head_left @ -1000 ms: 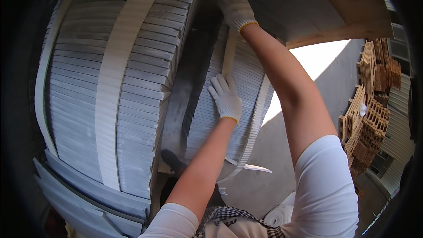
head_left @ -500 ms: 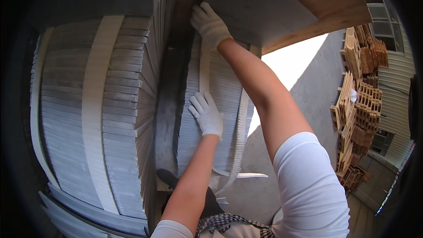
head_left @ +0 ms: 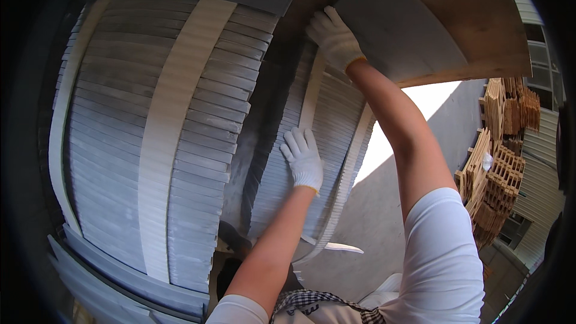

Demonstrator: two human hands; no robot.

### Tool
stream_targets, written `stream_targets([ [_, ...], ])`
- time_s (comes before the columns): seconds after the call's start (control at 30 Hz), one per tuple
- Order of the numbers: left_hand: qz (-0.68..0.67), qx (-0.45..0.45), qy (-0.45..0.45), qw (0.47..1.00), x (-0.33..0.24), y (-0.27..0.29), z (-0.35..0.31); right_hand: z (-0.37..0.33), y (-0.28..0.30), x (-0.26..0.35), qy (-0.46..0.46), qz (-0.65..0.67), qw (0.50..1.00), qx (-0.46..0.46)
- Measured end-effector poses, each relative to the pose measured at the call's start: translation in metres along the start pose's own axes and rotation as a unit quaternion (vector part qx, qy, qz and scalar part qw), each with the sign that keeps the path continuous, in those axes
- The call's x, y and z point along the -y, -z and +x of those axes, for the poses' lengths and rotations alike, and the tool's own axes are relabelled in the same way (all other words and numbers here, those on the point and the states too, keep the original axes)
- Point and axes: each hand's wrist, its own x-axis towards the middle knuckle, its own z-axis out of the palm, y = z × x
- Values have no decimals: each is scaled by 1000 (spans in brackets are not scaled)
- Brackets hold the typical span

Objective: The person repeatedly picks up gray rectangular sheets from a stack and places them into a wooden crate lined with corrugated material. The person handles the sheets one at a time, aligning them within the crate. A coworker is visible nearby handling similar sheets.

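Observation:
My left hand [head_left: 303, 159], in a white knit glove, lies with its fingers spread on the side of a stack of thin grey sheets [head_left: 339, 123], beside a pale strip [head_left: 312, 93]. Farther up, my right hand [head_left: 338, 42] wears the same kind of glove. Its fingers reach out at the left edge of a smooth grey panel [head_left: 393, 21] that lies against a brown wooden board [head_left: 486, 42]. The right fingertips are partly in shadow. Neither hand shows anything held.
A larger stack of grey sheets [head_left: 114, 138] with wide pale bands [head_left: 159, 162] stands at the left. Long grey pieces [head_left: 126, 291] lie at its foot. A loose white strip [head_left: 345, 248] hangs near the floor [head_left: 366, 222]. Wooden pallets [head_left: 501, 174] are piled at the right.
The view has swung, so the stacks and both hands appear farther right. My hands keep about the same places on the stack and at the panel's edge.

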Motion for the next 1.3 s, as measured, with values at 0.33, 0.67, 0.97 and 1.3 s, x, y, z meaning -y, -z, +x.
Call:
stream_targets([
  [0.33, -30, -24, 3, 999, 0, -10, 0, -13, 18, 24, -19, 106, 989, -99],
  [0.67, -23, -51, -12, 998, -7, -20, 2, -175, 67, 162, -416, 441, 792, -71],
  [0.97, -234, -87, 46, 967, 11, 64, -62, -236, 264, 267, -577, 630, 514, -77],
  [1.3, -326, 66, -191, 924, 63, 117, -280, -145, 455, 236, -200, 769, 607, -14],
])
